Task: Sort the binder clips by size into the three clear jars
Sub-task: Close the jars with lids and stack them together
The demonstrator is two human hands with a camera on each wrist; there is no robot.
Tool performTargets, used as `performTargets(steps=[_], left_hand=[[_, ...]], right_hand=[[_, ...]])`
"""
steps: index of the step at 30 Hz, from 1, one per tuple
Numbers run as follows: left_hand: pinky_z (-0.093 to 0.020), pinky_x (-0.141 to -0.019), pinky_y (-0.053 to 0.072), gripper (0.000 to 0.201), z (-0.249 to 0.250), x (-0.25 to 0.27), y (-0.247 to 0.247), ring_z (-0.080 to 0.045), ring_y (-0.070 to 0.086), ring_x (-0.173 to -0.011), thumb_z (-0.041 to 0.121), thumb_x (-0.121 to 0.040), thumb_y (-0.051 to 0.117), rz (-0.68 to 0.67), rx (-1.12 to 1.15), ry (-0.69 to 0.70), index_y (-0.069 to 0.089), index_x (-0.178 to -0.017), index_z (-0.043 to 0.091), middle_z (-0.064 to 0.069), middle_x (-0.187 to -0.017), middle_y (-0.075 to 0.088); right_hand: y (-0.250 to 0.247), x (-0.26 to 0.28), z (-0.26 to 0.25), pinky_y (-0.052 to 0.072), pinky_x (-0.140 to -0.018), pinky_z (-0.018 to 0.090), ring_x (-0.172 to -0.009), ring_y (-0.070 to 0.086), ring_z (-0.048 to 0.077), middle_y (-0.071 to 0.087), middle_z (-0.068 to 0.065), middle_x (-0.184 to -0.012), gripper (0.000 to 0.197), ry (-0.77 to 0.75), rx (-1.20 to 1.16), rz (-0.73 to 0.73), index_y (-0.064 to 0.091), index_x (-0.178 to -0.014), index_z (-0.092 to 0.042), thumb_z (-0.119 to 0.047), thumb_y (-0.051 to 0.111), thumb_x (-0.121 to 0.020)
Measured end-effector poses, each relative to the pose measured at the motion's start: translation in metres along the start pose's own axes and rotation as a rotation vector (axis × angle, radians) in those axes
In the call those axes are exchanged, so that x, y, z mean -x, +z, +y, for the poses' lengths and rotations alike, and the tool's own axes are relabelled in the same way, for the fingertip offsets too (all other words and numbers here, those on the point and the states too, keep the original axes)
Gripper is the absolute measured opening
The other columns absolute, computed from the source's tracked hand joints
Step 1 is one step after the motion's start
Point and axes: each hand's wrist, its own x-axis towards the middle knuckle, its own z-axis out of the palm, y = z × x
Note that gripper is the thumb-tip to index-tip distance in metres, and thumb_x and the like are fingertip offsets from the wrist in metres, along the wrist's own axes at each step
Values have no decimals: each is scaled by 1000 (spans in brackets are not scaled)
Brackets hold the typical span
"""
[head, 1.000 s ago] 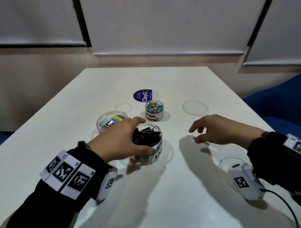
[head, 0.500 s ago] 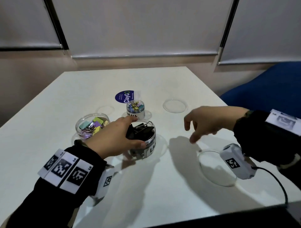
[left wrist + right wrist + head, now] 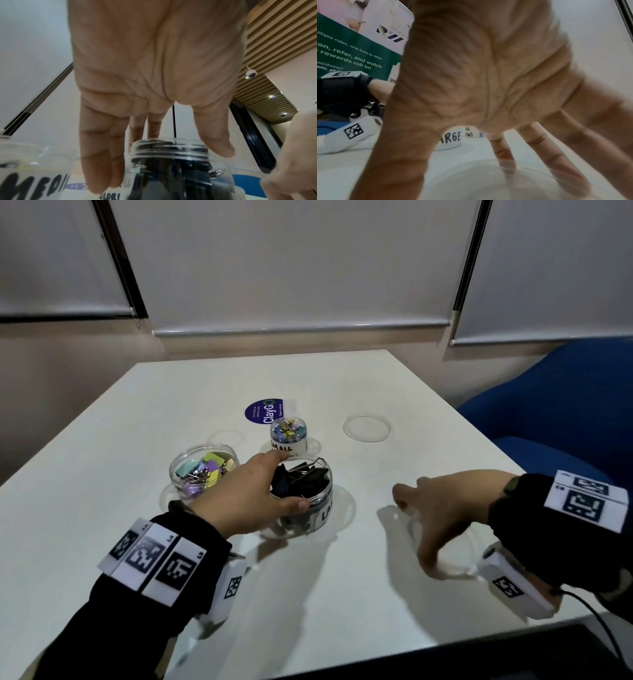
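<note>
Both hands are over the white table (image 3: 120, 440) in my head view. My left hand (image 3: 246, 501) wraps the rim of the large jar (image 3: 308, 508), thumb on the near side and fingers on the far side; that jar holds black binder clips (image 3: 301, 479). My right hand (image 3: 442, 508) is spread, fingers pointing down around a clear lid (image 3: 459, 563) lying flat on the table; I cannot tell whether the fingertips grip it yet. Left of the large jar stands the medium jar (image 3: 203, 470) with pastel clips, and behind it the small jar (image 3: 288, 436), by a blue round sticker (image 3: 264, 411). Another clear lid (image 3: 367, 428) lies further back on the right.

From the left wrist I see the palm (image 3: 154, 60) above the large jar (image 3: 171, 155), thumb and fingers straddling its threaded neck, with the medium jar's label (image 3: 32, 182) at left.

From the right wrist, motion-blurred, the fingers (image 3: 556, 162) reach down around the clear lid (image 3: 471, 182).
</note>
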Motion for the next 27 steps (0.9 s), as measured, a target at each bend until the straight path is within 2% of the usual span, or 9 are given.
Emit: performTargets(steps=[2, 5, 8, 10, 14, 20, 23, 25, 27], left_hand=[[-29, -104, 37, 89, -4, 2, 0, -16, 43, -129, 53, -77, 70, -8, -1, -8, 23, -149, 29, 3, -149, 39], [-26, -101, 36, 96, -7, 5, -2, -17, 46, -128, 53, -77, 71, -14, 16, 3, 16, -152, 27, 2, -151, 37], [-23, -91, 38, 96, -10, 5, -2, -15, 51, -123, 53, -78, 70, -6, 36, 13, 15, -152, 29, 6, -148, 42], [-25, -86, 41, 92, -14, 3, -2, -14, 54, -117, 58, -76, 68, -12, 29, -1, 21, -150, 32, 8, -142, 49], [-28, -83, 50, 74, -20, 1, -3, -7, 64, -88, 59, -71, 72, -16, 85, -18, 44, -135, 37, 17, -119, 64], [-16, -65, 41, 60, -21, 4, -8, 12, 54, -55, 40, -73, 78, -47, 188, 5, 52, -127, 42, 21, -112, 67], [-18, -77, 49, 73, -23, 4, -7, 13, 59, -74, 34, -71, 81, -39, 230, -22, 47, -135, 35, 16, -124, 63], [-24, -87, 52, 86, -27, 5, -8, -1, 64, -97, 31, -70, 83, -31, 251, -82, 37, -143, 24, 10, -131, 59], [-19, -80, 51, 82, -30, 5, -8, -5, 65, -97, 27, -71, 83, -60, 214, -108, 40, -139, 18, 4, -129, 62]], right_hand=[[-18, -1, -3, 51, -84, 40, -93, 56, 21, 45, -3, -109, 86, -91, -97, 163, 39, -121, -41, -62, 78, -47], [-49, 5, -14, 47, -80, 33, -94, 55, 19, 47, -1, -106, 67, -305, -379, 542, 46, -112, -32, -56, 81, -59], [-61, 0, -34, 49, -77, 35, -84, 51, 16, 51, -1, -97, 63, -499, -689, 900, 45, -95, -24, -51, 85, -56], [-58, -13, -49, 47, -71, 33, -78, 47, 17, 52, 1, -91, 65, -585, -762, 969, 42, -90, -21, -54, 83, -52], [-39, -48, -65, 38, -67, 27, -80, 45, 14, 47, -1, -93, 64, -580, -640, 804, 38, -91, -24, -51, 84, -57], [-39, -65, -63, 44, -93, 30, -111, 48, 16, 42, -1, -123, 77, -592, -603, 473, 40, -126, -39, -57, 73, -59], [-42, -67, -71, 39, -108, 34, -130, 39, 17, 30, -4, -144, 88, -629, -555, 423, 33, -138, -46, -59, 76, -62], [-44, -69, -80, 34, -112, 38, -137, 32, 19, 27, -2, -150, 92, -647, -443, 390, 26, -142, -48, -64, 72, -65], [-45, -73, -91, 35, -110, 42, -135, 33, 23, 34, 3, -144, 95, -636, -296, 391, 24, -143, -49, -75, 60, -59]])
